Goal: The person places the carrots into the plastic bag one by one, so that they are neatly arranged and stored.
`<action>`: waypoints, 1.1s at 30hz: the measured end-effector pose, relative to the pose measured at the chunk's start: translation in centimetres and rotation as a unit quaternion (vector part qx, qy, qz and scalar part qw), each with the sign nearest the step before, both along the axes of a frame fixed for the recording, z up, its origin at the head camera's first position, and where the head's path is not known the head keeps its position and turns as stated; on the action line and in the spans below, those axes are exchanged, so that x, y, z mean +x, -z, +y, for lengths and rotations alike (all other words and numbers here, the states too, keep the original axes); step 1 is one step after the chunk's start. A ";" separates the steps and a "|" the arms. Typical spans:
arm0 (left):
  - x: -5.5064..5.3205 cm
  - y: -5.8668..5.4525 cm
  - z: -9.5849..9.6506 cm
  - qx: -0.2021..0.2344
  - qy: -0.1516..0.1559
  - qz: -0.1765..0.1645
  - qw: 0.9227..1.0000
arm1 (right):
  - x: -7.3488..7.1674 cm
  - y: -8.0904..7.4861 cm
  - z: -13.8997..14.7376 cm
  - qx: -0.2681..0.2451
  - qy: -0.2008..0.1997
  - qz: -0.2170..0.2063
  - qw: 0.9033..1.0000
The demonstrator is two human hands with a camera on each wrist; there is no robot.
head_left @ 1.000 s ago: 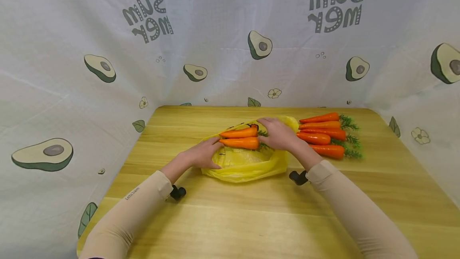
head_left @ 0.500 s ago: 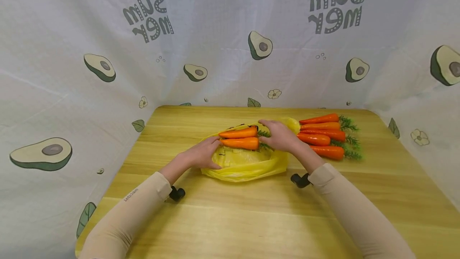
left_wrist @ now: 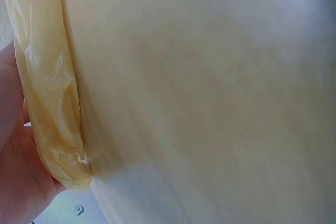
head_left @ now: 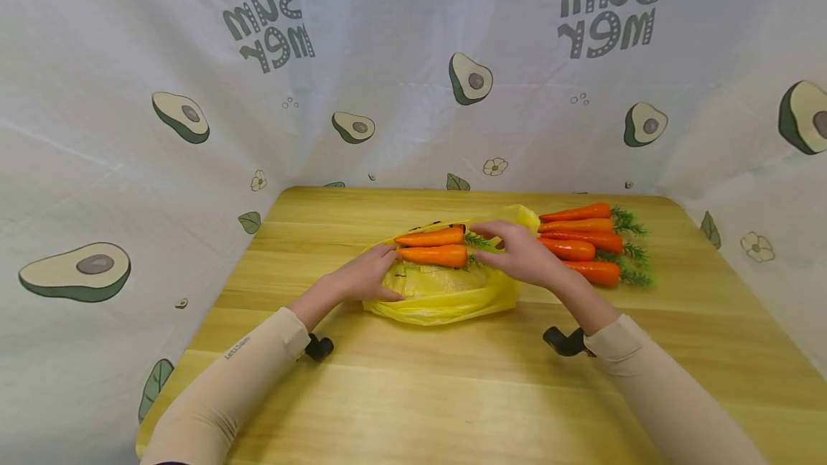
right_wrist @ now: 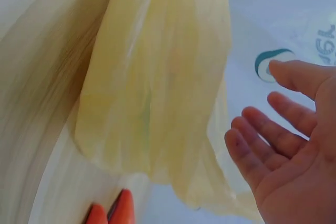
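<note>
A yellow plastic bag (head_left: pixel 439 311) lies on the table with its mouth spread. Two orange carrots (head_left: pixel 431 256) with green tops lie side by side in the mouth, pointed tips to the left. My left hand (head_left: pixel 362 277) is at the bag's left end, thumb and fingers spread along the opening, fingertips right at the carrot tips; in the left wrist view the bag's side (left_wrist: pixel 47 93) covers part of the hand. My right hand (head_left: pixel 526 255) is over the bag's right end, near the carrot tops. The right wrist view shows its fingers (right_wrist: pixel 268 140) loosely bent, holding nothing.
Several more carrots (head_left: pixel 591 273) lie in a row to the right of the bag, leafy ends to the right. The wooden table (head_left: pixel 413 393) meets a pale curtain (head_left: pixel 400 56) printed with avocados at its back and sides.
My right hand has pulled back to the right from the carrot tops, its fingers coming apart from them. The left hand and the two carrots have stayed in place.
</note>
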State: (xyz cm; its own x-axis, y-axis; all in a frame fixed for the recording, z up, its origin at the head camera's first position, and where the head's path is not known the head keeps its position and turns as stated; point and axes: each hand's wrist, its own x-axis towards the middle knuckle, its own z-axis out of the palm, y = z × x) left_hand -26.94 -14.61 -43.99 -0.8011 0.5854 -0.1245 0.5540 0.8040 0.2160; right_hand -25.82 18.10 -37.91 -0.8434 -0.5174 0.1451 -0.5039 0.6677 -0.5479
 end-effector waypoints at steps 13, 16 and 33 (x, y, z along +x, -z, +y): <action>0.1 0.1 0.2 -0.002 -0.008 -0.007 1.000 | 2.0 -0.8 4.9 -0.041 -0.016 -0.013 0.999; 0.2 0.1 0.3 -0.009 -0.005 -0.002 1.000 | 2.4 -0.9 6.1 -0.046 -0.014 -0.014 0.999; 0.4 -0.2 0.3 -0.024 -0.007 -0.012 1.000 | 4.5 -1.8 12.1 0.006 0.041 0.064 0.997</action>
